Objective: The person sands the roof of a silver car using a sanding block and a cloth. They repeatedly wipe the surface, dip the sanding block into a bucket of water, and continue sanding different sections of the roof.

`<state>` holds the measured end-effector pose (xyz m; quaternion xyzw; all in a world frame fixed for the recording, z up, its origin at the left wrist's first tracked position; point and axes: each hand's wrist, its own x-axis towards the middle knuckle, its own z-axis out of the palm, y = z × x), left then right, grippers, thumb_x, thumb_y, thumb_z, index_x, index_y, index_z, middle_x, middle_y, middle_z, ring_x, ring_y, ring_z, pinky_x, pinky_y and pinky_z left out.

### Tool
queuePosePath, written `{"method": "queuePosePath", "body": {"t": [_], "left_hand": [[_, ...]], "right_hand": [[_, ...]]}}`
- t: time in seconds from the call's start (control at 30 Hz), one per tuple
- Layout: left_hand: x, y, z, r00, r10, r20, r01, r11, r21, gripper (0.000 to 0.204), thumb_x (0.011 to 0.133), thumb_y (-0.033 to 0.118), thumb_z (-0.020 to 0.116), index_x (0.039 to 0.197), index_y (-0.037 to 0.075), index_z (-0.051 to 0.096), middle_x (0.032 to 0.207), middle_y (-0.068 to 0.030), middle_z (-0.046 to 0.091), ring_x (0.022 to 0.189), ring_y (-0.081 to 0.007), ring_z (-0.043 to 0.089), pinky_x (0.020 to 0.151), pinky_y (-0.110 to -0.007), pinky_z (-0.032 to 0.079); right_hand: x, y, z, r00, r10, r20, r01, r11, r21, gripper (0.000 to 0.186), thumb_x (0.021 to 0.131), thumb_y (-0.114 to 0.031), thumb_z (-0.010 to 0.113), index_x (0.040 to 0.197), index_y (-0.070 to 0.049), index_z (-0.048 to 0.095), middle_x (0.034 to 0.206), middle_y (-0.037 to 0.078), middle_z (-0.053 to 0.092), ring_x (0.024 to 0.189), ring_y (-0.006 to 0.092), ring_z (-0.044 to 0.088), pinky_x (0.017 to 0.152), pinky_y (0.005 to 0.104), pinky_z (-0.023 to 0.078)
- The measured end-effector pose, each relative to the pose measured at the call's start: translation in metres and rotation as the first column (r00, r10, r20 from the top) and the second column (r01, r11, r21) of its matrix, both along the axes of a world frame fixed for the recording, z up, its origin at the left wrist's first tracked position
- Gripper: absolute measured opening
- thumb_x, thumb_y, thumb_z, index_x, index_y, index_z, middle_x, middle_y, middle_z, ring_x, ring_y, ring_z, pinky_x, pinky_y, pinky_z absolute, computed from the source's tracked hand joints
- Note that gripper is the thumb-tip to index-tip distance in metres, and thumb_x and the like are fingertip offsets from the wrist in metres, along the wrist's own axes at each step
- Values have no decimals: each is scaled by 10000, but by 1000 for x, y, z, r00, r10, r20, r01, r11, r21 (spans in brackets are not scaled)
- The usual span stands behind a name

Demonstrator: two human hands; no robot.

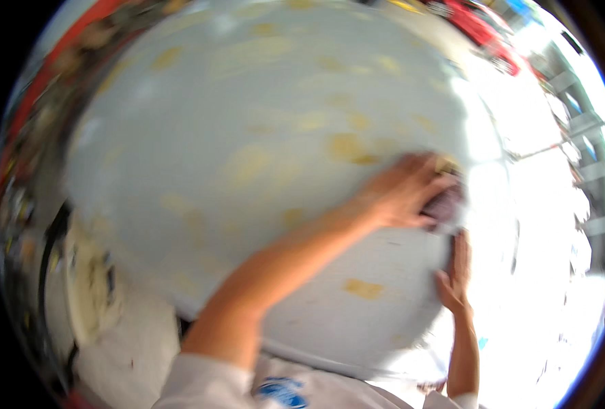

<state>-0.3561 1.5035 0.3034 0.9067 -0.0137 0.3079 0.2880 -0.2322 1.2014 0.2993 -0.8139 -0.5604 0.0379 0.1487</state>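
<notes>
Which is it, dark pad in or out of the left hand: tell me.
In: the left hand has its fingers over the dark pad and its thumb at the edge, though blurred.

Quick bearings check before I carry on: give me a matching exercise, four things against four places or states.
1. bare left hand
2. bare right hand
3. large curved grey panel
4. red vehicle

A. marked with yellow patches
B. holding a dark purplish pad
C. at the view's upper right
D. outstretched, just below the pad in view

Pairs: 1-B; 2-D; 3-A; 4-C
</notes>
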Motion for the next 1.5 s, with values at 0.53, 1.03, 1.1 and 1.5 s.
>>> {"method": "queuePosePath", "body": {"t": [0.53,1.03,1.1,1.5], "left_hand": [[25,11,9,980,-164,-112,179,974,136,927,848,385,770,1591,177,256,1631,-213,237,1483,-449,284,1212,-562,285],[13,12,11,980,-151,-131,171,972,159,896,862,329,751,1590,136,266,1633,-215,249,1475,-462,293,1201,-571,277],[12,23,14,983,-125,-134,149,972,185,880,870,323,741,1588,132,270,1632,-215,253,1475,-461,294,1200,-565,278],[12,19,15,985,-128,-120,149,971,188,888,863,328,753,1584,135,272,1628,-216,258,1461,-455,314,1199,-561,290]], "right_hand": [[96,23,12,935,-345,87,347,938,-10,976,975,-717,374,1590,26,225,1677,227,164,1569,347,127,1283,443,108],[67,26,1,904,-419,84,416,908,49,937,992,-670,414,1582,38,244,1666,237,198,1565,360,139,1277,460,119],[12,6,1,959,-272,83,267,962,65,966,979,-704,412,1585,30,247,1664,239,203,1562,373,143,1276,472,118],[-40,4,5,969,-219,115,228,971,-72,1132,904,-819,407,1580,67,209,1669,261,153,1571,355,112,1279,473,107]]}}
